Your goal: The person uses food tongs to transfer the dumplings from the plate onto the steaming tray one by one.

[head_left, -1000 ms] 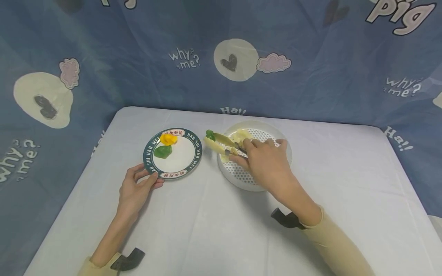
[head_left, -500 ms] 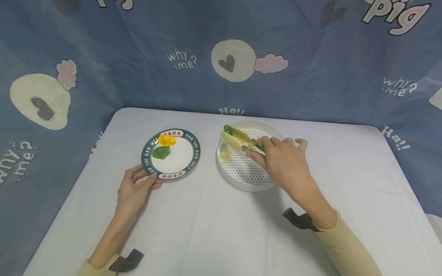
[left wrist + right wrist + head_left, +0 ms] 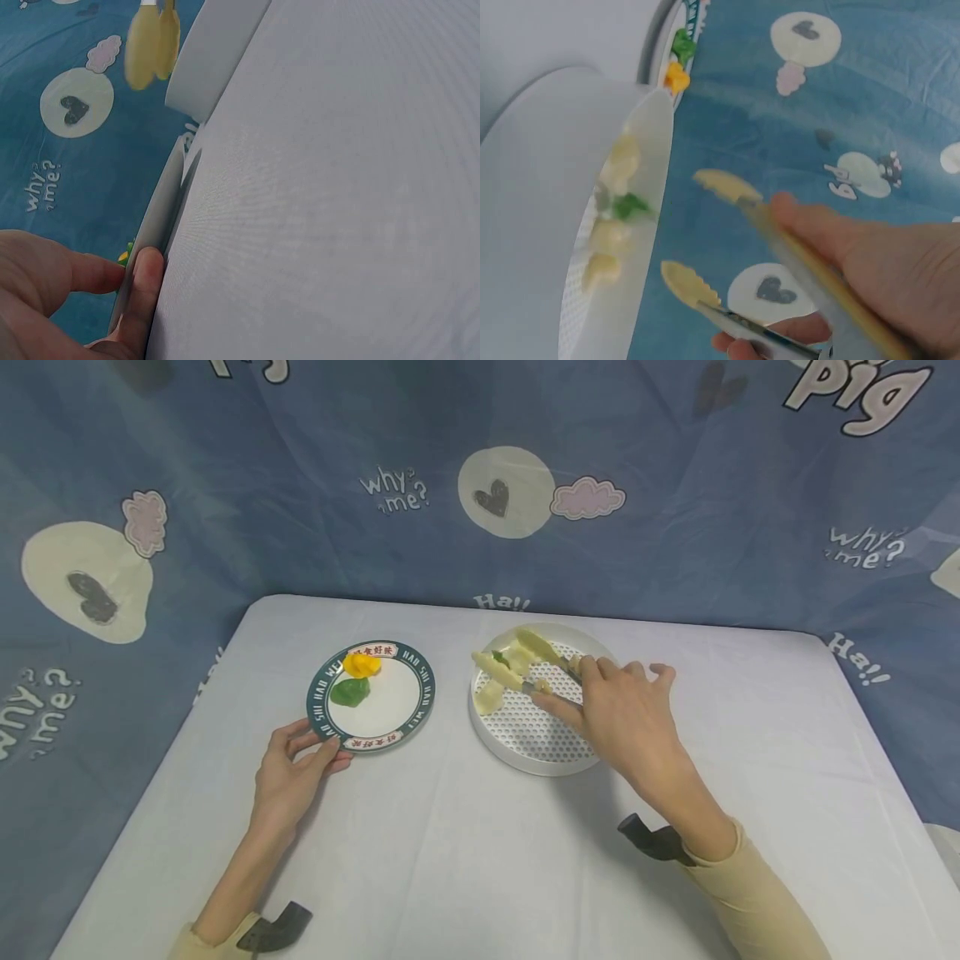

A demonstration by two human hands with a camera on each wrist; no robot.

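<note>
My left hand point(image 3: 292, 781) pinches the near left rim of a round plate point(image 3: 426, 695) with a green patterned border, between thumb and fingers. On the plate lie a yellow piece point(image 3: 362, 665) and a green leafy-looking piece point(image 3: 350, 692). My right hand point(image 3: 633, 714) grips tongs point(image 3: 686, 285) with pale yellow scalloped tips, spread apart with nothing pinched between them. They are over a round white perforated tray point(image 3: 536, 766). Several pale yellow pieces point(image 3: 489, 697) sit in the tray, and a small green piece point(image 3: 632, 206) shows blurred among them in the right wrist view.
A white cloth point(image 3: 480, 860) covers the table. Behind its far edge hangs a blue printed curtain point(image 3: 315, 485). The plate stands to the left of the tray, with a strip of cloth between them.
My right hand has carried the tongs rightward over the tray and spread their tips. The green piece they pinched is now loose among the pale pieces. My left hand stays at the plate.
</note>
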